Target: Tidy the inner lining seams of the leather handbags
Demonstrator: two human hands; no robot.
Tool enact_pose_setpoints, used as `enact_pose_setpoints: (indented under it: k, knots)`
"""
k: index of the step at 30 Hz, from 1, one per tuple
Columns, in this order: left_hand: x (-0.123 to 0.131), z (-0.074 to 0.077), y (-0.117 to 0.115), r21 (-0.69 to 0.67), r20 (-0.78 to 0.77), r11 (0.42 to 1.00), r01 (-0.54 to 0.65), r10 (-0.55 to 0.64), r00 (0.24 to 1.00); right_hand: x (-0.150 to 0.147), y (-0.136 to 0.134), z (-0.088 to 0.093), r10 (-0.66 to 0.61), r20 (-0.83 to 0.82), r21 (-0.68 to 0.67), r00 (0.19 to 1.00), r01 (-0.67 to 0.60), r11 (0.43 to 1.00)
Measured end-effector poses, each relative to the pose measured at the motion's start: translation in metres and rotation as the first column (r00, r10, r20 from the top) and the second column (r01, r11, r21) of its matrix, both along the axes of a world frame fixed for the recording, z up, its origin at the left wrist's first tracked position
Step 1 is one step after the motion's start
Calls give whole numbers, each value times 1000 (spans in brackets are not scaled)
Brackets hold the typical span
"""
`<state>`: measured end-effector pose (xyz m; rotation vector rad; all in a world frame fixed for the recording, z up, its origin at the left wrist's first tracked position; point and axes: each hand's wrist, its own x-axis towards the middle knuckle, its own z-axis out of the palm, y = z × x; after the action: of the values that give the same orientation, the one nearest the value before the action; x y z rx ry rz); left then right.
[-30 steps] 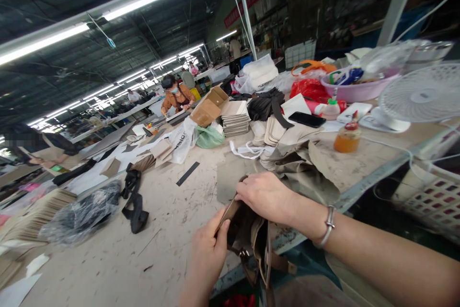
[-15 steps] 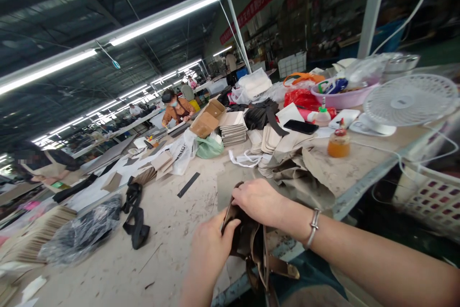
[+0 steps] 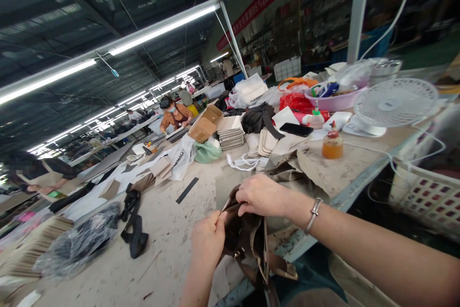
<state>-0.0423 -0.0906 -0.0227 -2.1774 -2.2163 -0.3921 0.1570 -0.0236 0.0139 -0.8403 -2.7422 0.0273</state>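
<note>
A brown handbag with metal fittings and straps hangs at the table's front edge, its mouth spread toward me. My left hand pinches the left side of its rim between thumb and fingers. At the far part of the same rim, my right hand is closed with bent fingers on the edge; a bracelet circles that wrist. Inside, the bag is dark, and its lower part drops out of sight near my lap. Just beyond the right hand lies crumpled olive-grey fabric.
Orange glue bottle, black phone and white fan stand to the right. Stacked pale panels and a cardboard box lie farther back. Black straps and plastic-wrapped dark material lie left. Two co-workers sit across the tables.
My left hand has shifted slightly left along the rim, its thumb now lying on the edge. The bag's mouth is spread wider. My view has turned slightly.
</note>
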Motion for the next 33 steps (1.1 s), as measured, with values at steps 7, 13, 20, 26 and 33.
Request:
enact_pose_setpoints:
  k: [7, 13, 20, 26, 33]
  knots:
    - [-1, 0, 4, -28, 22, 1000, -1, 1, 1000, -3, 7, -3, -171, -52, -10, 984, 171, 985]
    - [-2, -2, 4, -36, 57, 999, 23, -21, 998, -12, 13, -8, -298, -68, -35, 952, 297, 954]
    - [-1, -4, 4, -42, 63, 999, 17, -14, 998, -14, 15, -5, -291, -36, -59, 956, 289, 956]
    - [-2, -2, 5, -60, 60, 998, 26, -22, 998, -18, 18, -1, -297, -14, -67, 955, 295, 953]
    - [-6, 21, 4, -200, 176, 978, 57, -22, 984, -24, 17, 2, -325, -3, -73, 946, 324, 943]
